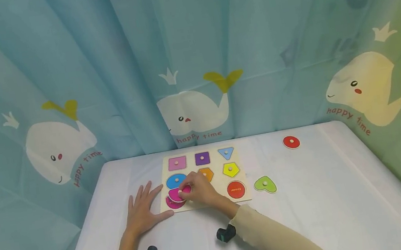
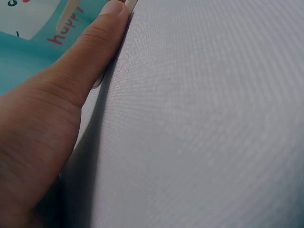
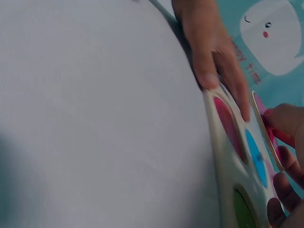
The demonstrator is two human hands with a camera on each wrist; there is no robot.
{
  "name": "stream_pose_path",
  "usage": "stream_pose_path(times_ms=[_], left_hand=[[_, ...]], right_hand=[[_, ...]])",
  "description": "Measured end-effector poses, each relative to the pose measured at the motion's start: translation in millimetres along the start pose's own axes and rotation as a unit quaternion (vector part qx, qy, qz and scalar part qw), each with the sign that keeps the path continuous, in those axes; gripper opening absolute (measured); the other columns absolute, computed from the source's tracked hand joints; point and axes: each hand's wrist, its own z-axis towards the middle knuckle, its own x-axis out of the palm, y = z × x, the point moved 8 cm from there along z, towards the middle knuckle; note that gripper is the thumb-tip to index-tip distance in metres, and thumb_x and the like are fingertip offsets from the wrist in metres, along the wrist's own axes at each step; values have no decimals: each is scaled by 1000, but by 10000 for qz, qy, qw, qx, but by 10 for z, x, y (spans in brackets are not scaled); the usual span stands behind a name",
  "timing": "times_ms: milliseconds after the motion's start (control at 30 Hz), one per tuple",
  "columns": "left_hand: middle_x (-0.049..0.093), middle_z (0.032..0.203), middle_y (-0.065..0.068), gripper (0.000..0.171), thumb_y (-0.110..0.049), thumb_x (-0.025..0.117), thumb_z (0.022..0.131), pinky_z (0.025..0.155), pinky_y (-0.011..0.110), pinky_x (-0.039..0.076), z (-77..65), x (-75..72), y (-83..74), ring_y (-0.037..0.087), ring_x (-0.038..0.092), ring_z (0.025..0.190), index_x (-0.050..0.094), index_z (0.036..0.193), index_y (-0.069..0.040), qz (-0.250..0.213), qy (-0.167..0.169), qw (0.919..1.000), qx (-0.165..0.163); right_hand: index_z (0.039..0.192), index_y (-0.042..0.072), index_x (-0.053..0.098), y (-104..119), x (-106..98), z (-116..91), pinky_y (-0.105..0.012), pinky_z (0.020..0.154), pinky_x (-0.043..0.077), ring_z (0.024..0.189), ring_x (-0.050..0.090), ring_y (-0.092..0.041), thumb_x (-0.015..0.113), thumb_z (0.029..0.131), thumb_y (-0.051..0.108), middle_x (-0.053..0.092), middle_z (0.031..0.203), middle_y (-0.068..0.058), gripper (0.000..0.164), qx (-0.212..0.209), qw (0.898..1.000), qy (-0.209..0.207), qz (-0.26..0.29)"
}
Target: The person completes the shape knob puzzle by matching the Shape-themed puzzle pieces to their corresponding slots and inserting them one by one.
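Pinches the pale knob [image 1: 180, 191] of a thin pink piece [image 1: 174, 195] between thumb and fingers of the right hand [image 1: 198, 190]. Holds it above the near left corner of the puzzle board [image 1: 215, 161], partly over a pink slot [image 1: 173, 204], with its long axis running left to right and its rounded edge towards the person. Shows a smooth face with a pale, wood-coloured rim. Spreads the left hand [image 1: 141, 213] on the white, fine-woven tablecloth [image 1: 331, 192], with the thumb at the board's corner. Has 6 coloured shapes in the board's 2 far rows, a green heart [image 1: 270, 186] just to its right and 1 red disc [image 1: 286, 141] farther off. Blocks the board's near middle from the head view with the right hand. Faces a blue curtain [image 1: 270, 45] printed with 3 whales.
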Motion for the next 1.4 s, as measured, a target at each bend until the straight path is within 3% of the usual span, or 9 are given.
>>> stream_pose_path(times_ms=[333,633,1400], left_hand=[[29,166,21,94,-62,82,75,115,78,3,9,-10,-5,49,16,153,50,153,-20,-9,37,10000,-33],[30,165,21,93,-63,81,75,114,79,3,16,-9,14,50,16,152,51,152,-21,-43,-20,10000,31],[29,166,21,93,-62,81,75,114,78,4,9,-18,1,50,17,152,50,153,-21,-9,2,10000,-6]], right_hand=[[91,18,83,-23,230,-49,-28,82,44,89,53,-7,85,85,24,70,88,10,9,205,9983,-70,-542],[90,18,83,13,253,-76,-37,87,42,93,54,-9,84,85,26,71,89,10,9,232,9966,-196,-769],[90,20,82,-12,317,-83,-28,78,38,90,50,-10,85,84,30,67,91,8,11,150,9903,-363,-1332]])
